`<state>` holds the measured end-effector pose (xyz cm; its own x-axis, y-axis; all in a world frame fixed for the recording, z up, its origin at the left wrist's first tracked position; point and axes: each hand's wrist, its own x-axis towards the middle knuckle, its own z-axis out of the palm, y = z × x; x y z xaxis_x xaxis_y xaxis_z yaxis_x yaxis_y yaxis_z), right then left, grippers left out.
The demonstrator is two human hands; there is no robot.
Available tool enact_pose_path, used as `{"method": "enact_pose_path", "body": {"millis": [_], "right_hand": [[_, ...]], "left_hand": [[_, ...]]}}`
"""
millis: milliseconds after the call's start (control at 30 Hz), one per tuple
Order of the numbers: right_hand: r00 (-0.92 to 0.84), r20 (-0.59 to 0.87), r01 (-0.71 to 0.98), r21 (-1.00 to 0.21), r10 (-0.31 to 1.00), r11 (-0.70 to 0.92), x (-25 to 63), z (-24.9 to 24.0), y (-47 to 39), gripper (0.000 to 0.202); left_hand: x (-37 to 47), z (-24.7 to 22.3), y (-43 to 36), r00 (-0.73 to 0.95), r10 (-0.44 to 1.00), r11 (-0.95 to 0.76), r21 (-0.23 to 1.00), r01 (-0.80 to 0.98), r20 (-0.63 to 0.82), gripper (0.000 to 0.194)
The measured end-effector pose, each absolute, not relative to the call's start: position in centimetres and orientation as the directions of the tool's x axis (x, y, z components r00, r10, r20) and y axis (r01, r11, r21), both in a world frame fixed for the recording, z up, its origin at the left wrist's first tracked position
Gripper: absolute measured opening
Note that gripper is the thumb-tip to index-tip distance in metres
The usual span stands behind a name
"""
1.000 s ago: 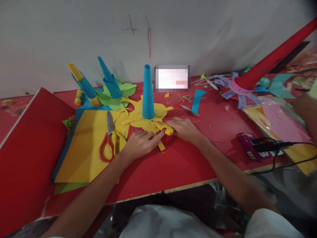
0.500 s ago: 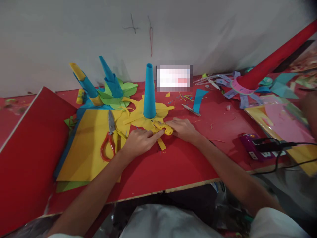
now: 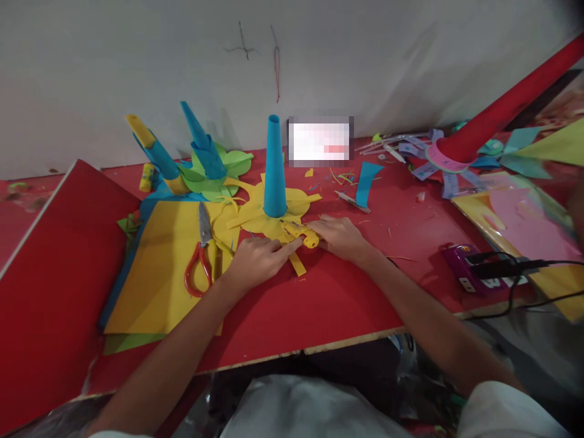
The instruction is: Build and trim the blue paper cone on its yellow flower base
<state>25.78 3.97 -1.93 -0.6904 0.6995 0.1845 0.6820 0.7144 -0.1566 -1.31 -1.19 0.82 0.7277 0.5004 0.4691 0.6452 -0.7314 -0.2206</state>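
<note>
- Reaching in from the near left of the blue cone (image 3: 274, 170), my left hand (image 3: 258, 263) has its index finger stretched out to touch the yellow tool (image 3: 298, 232); the other fingers are bent, and I cannot tell whether they hold anything.
- My right hand (image 3: 341, 238), just to the near right of the blue cone, is partly curled, its fingertips against the yellow tool; I cannot tell how firmly they close on it.
- The yellow tool lies slantwise close to the near right of the blue cone's foot, its far end over the yellow paper flower (image 3: 296, 205).
- The blue cone stands upright on the yellow paper flower, and a yellow strip (image 3: 297, 264) pokes out on my side.
- Left of the blue cone, red-handled scissors (image 3: 205, 228) lie on yellow sheets (image 3: 152, 274); farther back are a green paper flower (image 3: 235, 163) with its own blue roll (image 3: 208, 157), a blue-and-yellow roll (image 3: 160, 159) and a yellow glue stick (image 3: 146, 177).
- Just behind and right of the blue cone is a pixelated screen (image 3: 319, 141), with a blue paper strip (image 3: 367, 182) nearer me.
- Well to the right of the blue cone are a tilted red cone (image 3: 511, 102), a pink-topped packet (image 3: 529, 222) and a purple box (image 3: 472, 267) with a black plug (image 3: 499, 267).
</note>
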Motion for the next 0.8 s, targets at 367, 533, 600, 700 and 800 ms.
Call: {"method": "enact_pose_path", "body": {"millis": [367,533,600,700,800], "right_hand": [[-0.679,0.197,0.688,-0.163,0.707,0.707,25.86,-1.79,3.96,0.021],[-0.674,0.201,0.696,-0.153,0.711,0.702,25.81,-1.59,3.88,0.022],[-0.674,0.197,0.702,-0.132,0.713,0.700,25.71,-1.45,3.82,0.023],[-0.671,0.197,0.705,-0.125,0.714,0.698,25.49,-1.31,3.74,0.024],[-0.672,0.203,0.700,-0.140,0.713,0.700,25.33,-1.34,3.70,0.024]], "left_hand": [[-1.23,0.48,-1.24,0.716,0.528,-0.714,-0.218,0.665,0.456,0.061],[-1.23,0.47,-1.24,0.708,0.542,-0.699,-0.225,0.679,0.453,0.059],[-1.19,0.56,-1.24,0.704,0.533,-0.697,-0.229,0.680,0.469,0.058],[-1.11,0.81,-1.24,0.698,0.515,-0.699,-0.227,0.678,0.497,0.054],[-1.04,1.04,-1.24,0.688,0.503,-0.693,-0.231,0.683,0.524,0.050]]}}
